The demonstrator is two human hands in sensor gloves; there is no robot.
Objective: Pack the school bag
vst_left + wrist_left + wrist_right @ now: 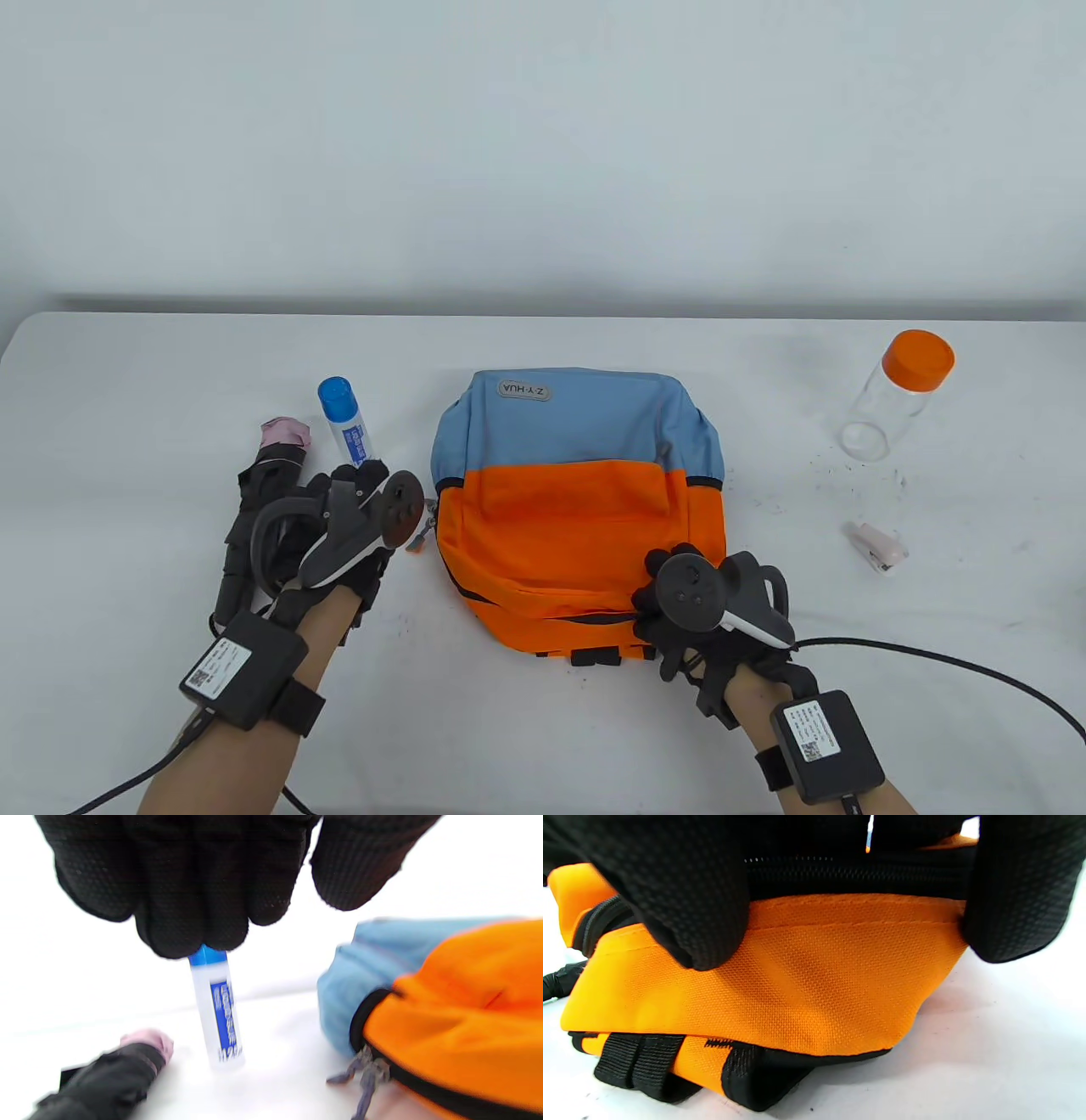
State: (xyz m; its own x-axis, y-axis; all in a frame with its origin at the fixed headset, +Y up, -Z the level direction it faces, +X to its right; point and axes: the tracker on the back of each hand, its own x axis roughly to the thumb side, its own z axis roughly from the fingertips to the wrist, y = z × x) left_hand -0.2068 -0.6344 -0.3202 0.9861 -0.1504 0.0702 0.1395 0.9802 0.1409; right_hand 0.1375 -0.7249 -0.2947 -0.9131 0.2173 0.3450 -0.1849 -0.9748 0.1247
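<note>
Overhead, your school bag (577,509) lies flat at the middle of the table (543,730), blue half away from you, orange half near. Your left hand (339,543) sits just left of it, over a folded black umbrella (254,509), beside the standing glue stick (344,422). Your right hand (713,611) rests on the bag's near right corner. A clear jar with an orange lid (899,395) and a small pink stapler (878,548) lie well to the right.

From your left wrist, the fingertips (186,899) hang loosely curled above the glue stick's (216,1010) blue cap, gripping nothing; whether they touch it I cannot tell.

From your right wrist, your fingers (683,899) press on the orange fabric (780,984) beside the black zipper (857,874); whether they pinch it is unclear.
</note>
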